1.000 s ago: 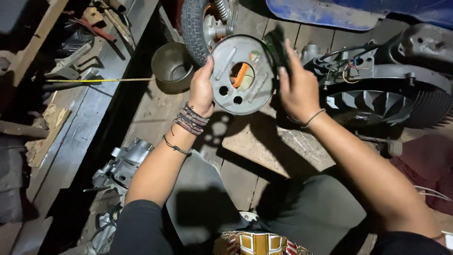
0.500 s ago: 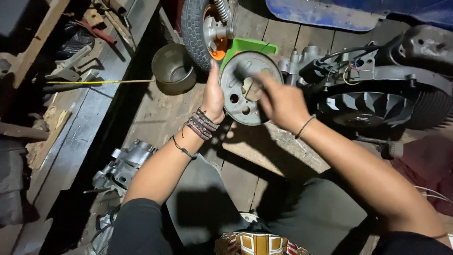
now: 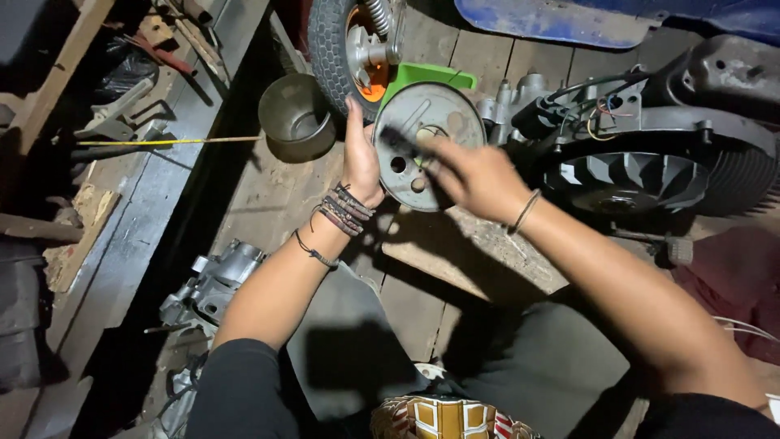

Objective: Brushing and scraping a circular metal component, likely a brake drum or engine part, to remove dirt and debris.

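Your left hand [image 3: 361, 162] is up against the left edge of the round grey metal plate [image 3: 426, 146], fingers pointing up and wrapped along its rim, so you're holding that disc upright with its face toward you. The plate has a few round holes in it and sits just above the wooden plank [image 3: 479, 252] lying on the floor, right between the small wheel [image 3: 341, 41] with the orange hub and the engine block [image 3: 642, 154] with the finned fan.

Your right hand [image 3: 475, 175] is across the front of the plate and it's blurry. The fingers look bunched around something dark [image 3: 398, 140] pressed to the plate's face, but I honestly cannot tell what that thing is or how tight the grip is.

Other stuff around: a green plastic piece [image 3: 422, 75] peeks out just behind the top of the plate, touching or nearly so. A round metal bowl [image 3: 296, 118] sits just left of the wheel, near your left hand but apart from it. A yellow tape measure strip [image 3: 162, 142] runs out to the left of the bowl. There's a grey metal casing [image 3: 215, 280] on the floor down by your left elbow, well apart from the plate. A blue panel [image 3: 569, 18] lies along the top edge.
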